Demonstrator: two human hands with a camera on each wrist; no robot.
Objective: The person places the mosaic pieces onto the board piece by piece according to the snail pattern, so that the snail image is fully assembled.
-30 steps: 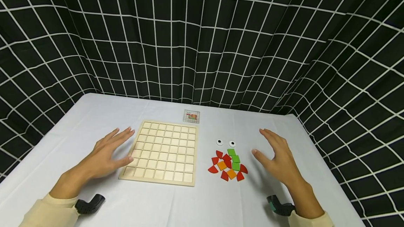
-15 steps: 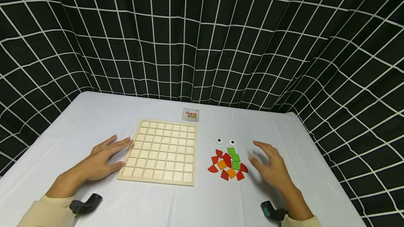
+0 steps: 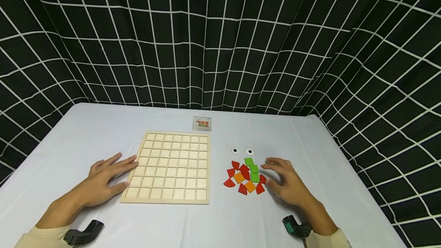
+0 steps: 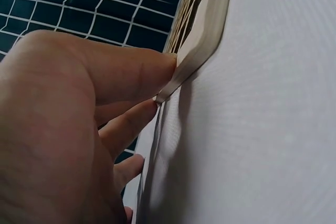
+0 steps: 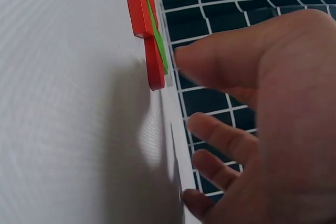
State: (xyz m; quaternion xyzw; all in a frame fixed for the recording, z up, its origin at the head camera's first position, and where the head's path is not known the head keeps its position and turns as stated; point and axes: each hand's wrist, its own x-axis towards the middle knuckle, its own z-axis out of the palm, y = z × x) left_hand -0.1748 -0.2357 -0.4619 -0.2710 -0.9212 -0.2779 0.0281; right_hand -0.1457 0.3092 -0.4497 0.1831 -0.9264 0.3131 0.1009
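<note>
A pale wooden board (image 3: 169, 167) with a grid of square recesses lies on the white table. Along its left edge rests my left hand (image 3: 100, 185), fingers relaxed; in the left wrist view the thumb (image 4: 139, 72) touches the board's rim (image 4: 210, 24) near a corner. My right hand (image 3: 289, 186) hovers with loosely bent fingers just right of a group of flat pieces, holding nothing. That group has several red quarter-round pieces (image 3: 229, 183), green squares (image 3: 254, 168) and orange squares (image 3: 239, 178). Two white eye discs (image 3: 235, 151) lie beyond them.
Behind the board lies a small gridded picture card (image 3: 202, 123) with a coloured figure. A white cloth covers the table (image 3: 220, 221). Black curtains (image 3: 213, 49) with white grid lines stand at the back and sides.
My left hand has come down onto the board's left edge. My right hand has moved left and down, close to the coloured pieces. The view has shifted slightly.
</note>
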